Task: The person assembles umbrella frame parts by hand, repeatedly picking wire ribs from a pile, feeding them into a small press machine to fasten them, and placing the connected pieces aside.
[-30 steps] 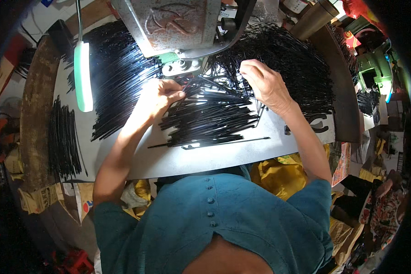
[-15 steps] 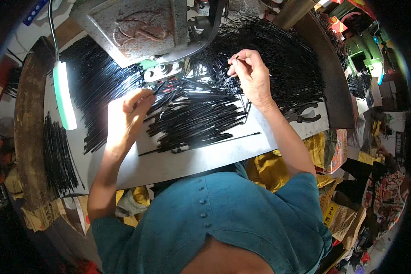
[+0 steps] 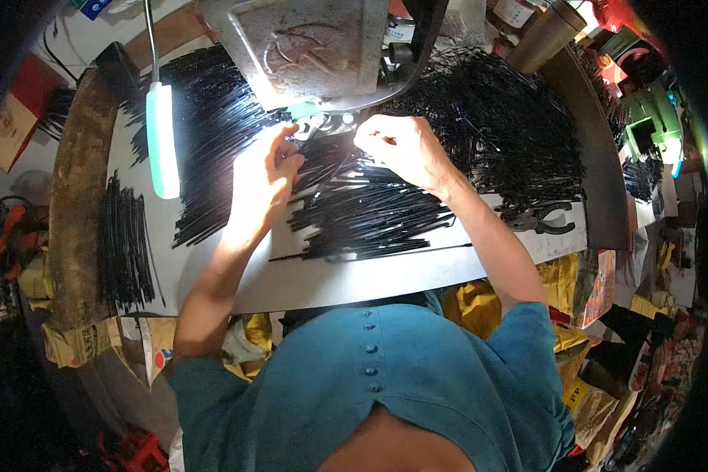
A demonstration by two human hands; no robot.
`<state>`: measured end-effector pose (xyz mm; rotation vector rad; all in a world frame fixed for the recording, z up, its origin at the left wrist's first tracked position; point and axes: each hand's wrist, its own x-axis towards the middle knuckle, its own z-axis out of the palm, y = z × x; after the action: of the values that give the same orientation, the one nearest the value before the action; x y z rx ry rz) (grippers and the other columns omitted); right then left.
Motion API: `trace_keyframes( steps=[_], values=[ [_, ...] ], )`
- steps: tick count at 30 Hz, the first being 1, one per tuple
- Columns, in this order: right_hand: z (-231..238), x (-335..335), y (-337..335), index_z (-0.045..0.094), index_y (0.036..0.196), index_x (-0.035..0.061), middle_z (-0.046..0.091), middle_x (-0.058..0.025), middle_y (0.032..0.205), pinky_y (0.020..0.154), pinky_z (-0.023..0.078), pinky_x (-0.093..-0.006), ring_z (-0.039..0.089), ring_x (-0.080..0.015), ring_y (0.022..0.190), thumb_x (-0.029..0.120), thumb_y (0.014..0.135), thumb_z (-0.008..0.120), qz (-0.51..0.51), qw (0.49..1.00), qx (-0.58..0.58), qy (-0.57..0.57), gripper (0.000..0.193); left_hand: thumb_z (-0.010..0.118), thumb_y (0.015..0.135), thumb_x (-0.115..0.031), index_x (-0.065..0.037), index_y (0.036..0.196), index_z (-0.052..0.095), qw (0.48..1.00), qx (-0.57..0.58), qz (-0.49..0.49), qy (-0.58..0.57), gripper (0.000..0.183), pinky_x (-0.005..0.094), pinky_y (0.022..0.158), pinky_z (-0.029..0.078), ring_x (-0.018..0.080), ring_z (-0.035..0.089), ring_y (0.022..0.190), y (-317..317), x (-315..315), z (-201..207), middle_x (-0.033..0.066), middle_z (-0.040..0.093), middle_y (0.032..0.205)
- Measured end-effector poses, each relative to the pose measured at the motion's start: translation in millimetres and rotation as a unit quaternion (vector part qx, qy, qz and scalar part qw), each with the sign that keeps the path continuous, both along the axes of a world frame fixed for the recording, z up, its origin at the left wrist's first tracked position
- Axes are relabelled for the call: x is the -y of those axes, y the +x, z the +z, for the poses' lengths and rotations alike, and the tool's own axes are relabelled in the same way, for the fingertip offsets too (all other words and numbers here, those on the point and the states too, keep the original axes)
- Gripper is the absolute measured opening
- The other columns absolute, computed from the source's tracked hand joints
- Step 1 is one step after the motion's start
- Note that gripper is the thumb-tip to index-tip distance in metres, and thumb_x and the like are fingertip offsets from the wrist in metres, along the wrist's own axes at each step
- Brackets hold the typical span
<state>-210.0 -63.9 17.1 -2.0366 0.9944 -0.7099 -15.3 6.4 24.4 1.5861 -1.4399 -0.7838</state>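
My left hand [image 3: 266, 182] is held over the left side of the middle pile, just in front of a machine's small pale metal fitting [image 3: 322, 123]. Its index finger and thumb are apart, with nothing visible between them. My right hand [image 3: 409, 153] is on the other side of that fitting, fingers curled together in a pinch; what they hold, if anything, is hidden. Beneath both hands lies a pile of thin black rods [image 3: 370, 214]. A larger sheaf of black rods [image 3: 212, 138] fans out at the left, and a tangled heap [image 3: 511, 118] fills the right.
A rusty metal machine housing [image 3: 311, 51] overhangs the far middle. At the left hangs a lit lamp [image 3: 162, 141] on a flexible neck. Black-handled pliers [image 3: 539, 218] lie at the right of the white tabletop [image 3: 330, 279]. Another rod bundle [image 3: 126, 244] sits far left, by a curved brown rim [image 3: 82, 197].
My right hand has come leftward from over the tangled heap to beside the machine fitting. My left hand's finger and thumb have parted. The whole view has shifted somewhat.
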Motion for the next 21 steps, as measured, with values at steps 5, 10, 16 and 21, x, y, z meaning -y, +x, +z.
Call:
trace_keyframes(
  steps=[5, 10, 16, 21],
  values=[
    [2, 5, 16, 0.059, 0.076, -0.0005, 0.053, -0.0016, 0.059, 0.045, 0.038, -0.0182, 0.048, -0.0061, 0.051, 0.012, 0.077, 0.056, 0.052, 0.967, 0.176, 0.179, 0.013, 0.057, 0.075, -0.004, -0.001, 0.091, 0.059, 0.995, 0.069, 0.009, -0.071, 0.017, 0.0191, 0.045, 0.037, 0.0055, 0.044, 0.049, 5, 16, -12, 0.0007, 0.05, 0.058],
    [7, 0, 19, 0.06, 0.077, 0.0019, 0.041, 0.0052, 0.054, 0.04, 0.025, -0.0155, 0.033, -0.0012, 0.046, 0.012, 0.078, 0.05, 0.033, 0.941, 0.232, 0.244, 0.014, 0.058, 0.074, -0.005, -0.001, 0.088, 0.059, 0.991, 0.105, 0.017, -0.085, 0.015, 0.0185, 0.049, 0.038, 0.0061, 0.045, 0.051, 5, 17, -10, 0.0017, 0.053, 0.061],
    [4, 3, 21, 0.06, 0.078, 0.0006, 0.041, 0.006, 0.054, 0.039, 0.024, -0.0155, 0.032, -0.0011, 0.045, 0.009, 0.077, 0.048, 0.043, 0.935, 0.24, 0.256, 0.015, 0.059, 0.074, -0.007, -0.001, 0.088, 0.06, 0.99, 0.111, 0.021, -0.08, 0.015, 0.0206, 0.057, 0.041, 0.0083, 0.05, 0.06, 4, 19, -8, 0.0041, 0.058, 0.069],
    [3, 4, 21, 0.06, 0.079, 0.0, 0.041, 0.0061, 0.054, 0.04, 0.024, -0.0158, 0.032, -0.0014, 0.045, 0.009, 0.077, 0.048, 0.033, 0.941, 0.233, 0.245, 0.016, 0.059, 0.073, -0.007, -0.001, 0.087, 0.06, 0.99, 0.112, 0.005, -0.09, 0.014, 0.021, 0.056, 0.04, 0.009, 0.05, 0.059, 3, 21, -9, 0.0049, 0.056, 0.067]
  ],
)
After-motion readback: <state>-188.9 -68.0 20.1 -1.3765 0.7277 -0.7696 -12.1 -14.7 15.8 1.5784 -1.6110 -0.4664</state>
